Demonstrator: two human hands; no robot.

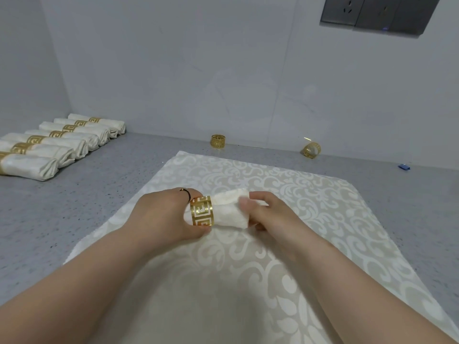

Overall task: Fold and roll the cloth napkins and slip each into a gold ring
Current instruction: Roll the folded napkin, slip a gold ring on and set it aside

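One rolled cream cloth napkin sits between both hands above a flat cream damask cloth, the left hand gripping a gold Greek-key ring already slid onto the roll's left end and the right hand clasping its right end. Seven finished ringed napkin rolls lie in a row at far left, and two spare gold rings stand by the wall. The counter is speckled grey, the walls pale, with a dark socket panel at upper right and a small blue object below.

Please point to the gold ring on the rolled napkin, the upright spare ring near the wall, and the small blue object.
gold ring (pixel 201 211), head view, patterned front band.
spare ring (pixel 217 141), head view, outer side.
blue object (pixel 403 167), head view, centre.
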